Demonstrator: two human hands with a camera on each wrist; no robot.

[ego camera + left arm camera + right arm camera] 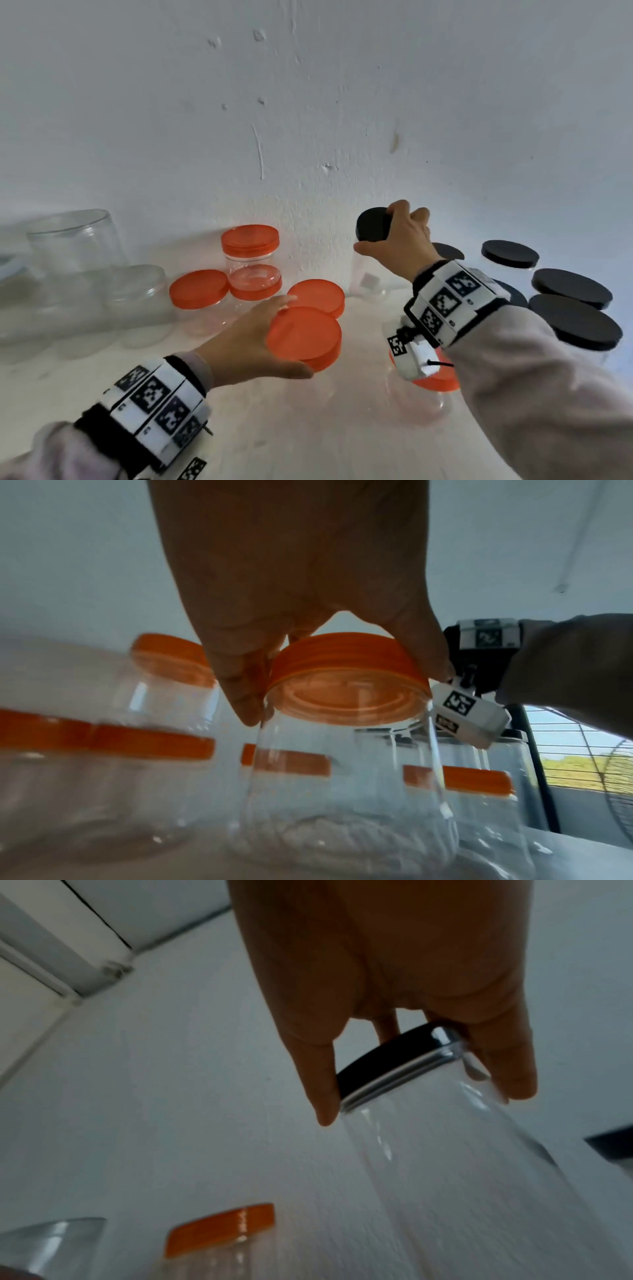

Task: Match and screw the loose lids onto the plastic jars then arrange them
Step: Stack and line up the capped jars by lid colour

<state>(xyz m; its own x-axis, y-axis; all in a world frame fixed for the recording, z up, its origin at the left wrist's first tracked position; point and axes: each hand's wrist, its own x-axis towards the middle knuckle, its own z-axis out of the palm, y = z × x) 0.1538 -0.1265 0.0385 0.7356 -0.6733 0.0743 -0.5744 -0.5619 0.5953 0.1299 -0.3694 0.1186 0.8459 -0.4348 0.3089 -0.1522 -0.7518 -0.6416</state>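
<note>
My left hand [291, 337] grips the orange lid [308, 329] of a clear plastic jar standing on the white table. In the left wrist view, thumb and fingers of this left hand [346, 693] curl round the orange lid [342, 656], which sits on the clear jar [342, 791]. Farther back, my right hand [376, 229] grips a black lid [368, 221] on a tall clear jar [368, 281] near the wall. Seen from the right wrist, the right hand [421, 1104] pinches the black lid [387, 1064] by its rim, and the jar [479, 1177] is tilted.
Orange-lidded jars stand at the back, one [251, 240] stacked on another, others [198, 287] [317, 296] beside it, one [435, 380] under my right wrist. Black-lidded jars [572, 287] crowd the right. Lidless clear jars [75, 236] stand at the left. A white wall lies close behind.
</note>
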